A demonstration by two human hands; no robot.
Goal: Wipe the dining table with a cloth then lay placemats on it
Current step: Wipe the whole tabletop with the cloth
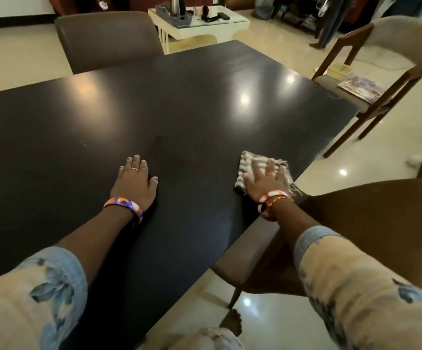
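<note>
The glossy black rectangular counter (179, 109) carries a grey-and-white striped, fringed cloth (249, 164) at its right edge, close to the near corner. The right hand (265, 179) lies flat on the cloth, fingers spread, pressing it down rather than clutching it. The left hand (135, 181) rests open, palm down, on bare counter surface, well apart from the cloth. A brown upholstered chair (371, 223) stands just beside that right edge.
</note>
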